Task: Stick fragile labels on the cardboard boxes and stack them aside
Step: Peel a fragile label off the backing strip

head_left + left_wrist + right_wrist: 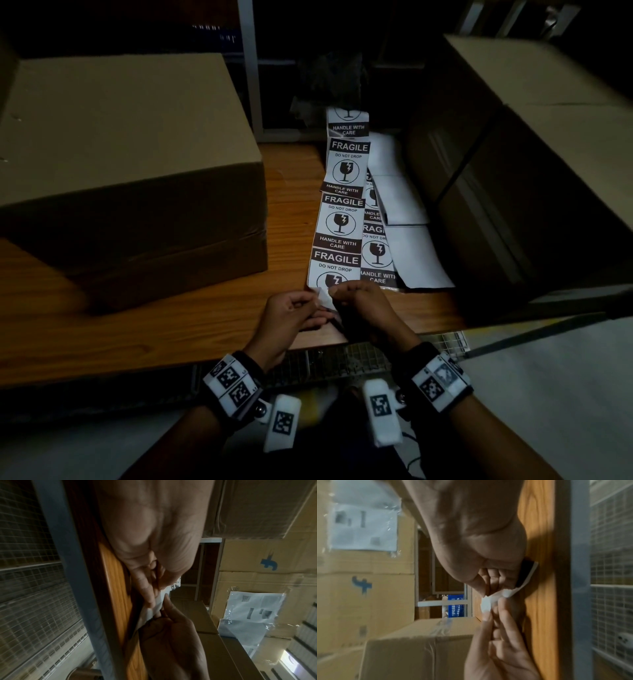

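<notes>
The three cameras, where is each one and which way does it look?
Head: on the person's head, looking forward and down at the table, label strip and box; both hands and wristbands show.
Left wrist: on the left wrist, looking along the left hand at the right hand.
Right wrist: on the right wrist, looking along the right hand at the left hand.
Shared: both wrist views show both hands pinching the label's end.

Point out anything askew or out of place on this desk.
The fragile label strips lie crooked and overlapping, with bare backing sheets strewn beside them. Both hands, left hand and right hand, pinch the strip's near end.
</notes>
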Demonstrator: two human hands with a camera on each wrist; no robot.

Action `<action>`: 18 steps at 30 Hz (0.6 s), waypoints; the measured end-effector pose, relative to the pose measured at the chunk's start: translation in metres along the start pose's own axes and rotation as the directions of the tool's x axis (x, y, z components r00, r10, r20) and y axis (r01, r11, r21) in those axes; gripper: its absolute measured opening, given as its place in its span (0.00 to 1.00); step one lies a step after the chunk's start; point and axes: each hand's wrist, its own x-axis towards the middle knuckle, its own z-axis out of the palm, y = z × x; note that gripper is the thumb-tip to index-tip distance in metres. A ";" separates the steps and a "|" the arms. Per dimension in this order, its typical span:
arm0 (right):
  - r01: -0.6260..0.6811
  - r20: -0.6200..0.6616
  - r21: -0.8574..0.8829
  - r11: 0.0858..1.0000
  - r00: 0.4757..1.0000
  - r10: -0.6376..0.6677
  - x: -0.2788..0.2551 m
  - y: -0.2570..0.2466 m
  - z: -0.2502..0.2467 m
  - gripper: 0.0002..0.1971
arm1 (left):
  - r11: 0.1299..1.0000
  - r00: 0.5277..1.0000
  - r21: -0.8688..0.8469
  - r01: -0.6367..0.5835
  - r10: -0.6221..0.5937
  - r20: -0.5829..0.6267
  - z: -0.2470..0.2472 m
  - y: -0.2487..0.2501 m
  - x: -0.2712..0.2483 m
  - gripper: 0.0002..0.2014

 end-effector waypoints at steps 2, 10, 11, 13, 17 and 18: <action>-0.031 0.017 0.046 0.998 0.999 0.030 0.000 -0.001 0.000 0.09 | 1.000 1.000 -0.021 0.003 -0.003 -0.002 -0.001 0.000 -0.001 0.06; 0.332 0.185 -0.278 0.901 0.939 -0.289 -0.012 -0.003 -0.003 0.19 | 0.994 0.999 -0.107 -0.002 -0.002 -0.038 -0.004 0.002 0.001 0.05; 0.399 0.189 -0.400 0.825 0.917 -0.352 -0.012 0.001 -0.004 0.15 | 0.994 1.000 -0.110 -0.007 0.005 -0.025 -0.004 0.003 0.000 0.05; 0.490 0.174 -0.523 0.697 0.862 -0.476 -0.009 0.007 -0.004 0.09 | 0.995 1.000 -0.097 -0.014 0.012 -0.019 -0.004 0.001 0.001 0.05; 0.472 0.090 -0.495 0.730 0.863 -0.497 0.000 0.017 -0.006 0.06 | 0.997 0.999 -0.076 -0.007 0.004 -0.034 -0.006 -0.001 0.002 0.04; 0.455 0.081 -0.457 0.764 0.877 -0.473 0.000 0.017 -0.006 0.07 | 0.997 1.000 -0.076 -0.005 0.003 -0.031 -0.006 -0.001 0.001 0.03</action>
